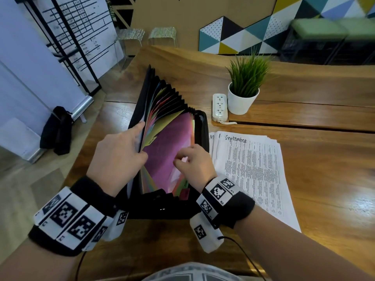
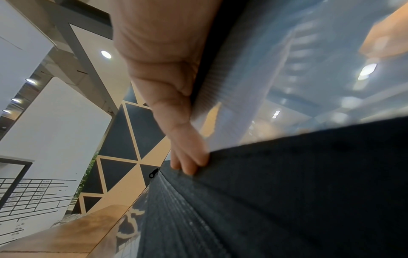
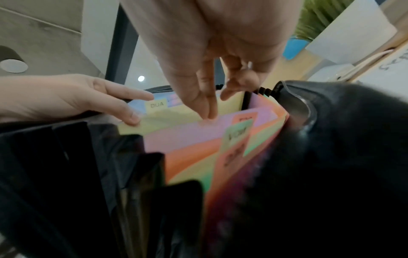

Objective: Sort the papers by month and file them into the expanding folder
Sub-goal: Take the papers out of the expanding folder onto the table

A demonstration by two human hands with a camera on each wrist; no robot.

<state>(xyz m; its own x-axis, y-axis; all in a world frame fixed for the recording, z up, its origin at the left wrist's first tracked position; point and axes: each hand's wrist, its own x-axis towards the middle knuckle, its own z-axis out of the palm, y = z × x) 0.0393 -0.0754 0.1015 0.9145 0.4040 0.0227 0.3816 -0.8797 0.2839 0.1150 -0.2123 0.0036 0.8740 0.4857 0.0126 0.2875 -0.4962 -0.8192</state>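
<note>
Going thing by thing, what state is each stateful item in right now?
Folder: open, pockets fanned apart.
Left hand: grips the folder's left dividers, holding them back.
Right hand: fingertips on the purple divider, holding no paper.
Papers: stacked on the table beside the folder, unfiled, "September" on top.
Power strip: nothing plugged in.

We've got bare forearms, no sleeves. Each wrist wears a wide black fabric band [image 1: 95, 191] w/ white blocks printed w/ black square-code markers [image 1: 65, 214]; right-side ones read R2, R3. A white boxy cam module [image 1: 206, 233] hangs under the right wrist, thin black cable [image 1: 243, 253] trailing off. Grey-white printed shirt [image 1: 190, 273] at bottom edge.
</note>
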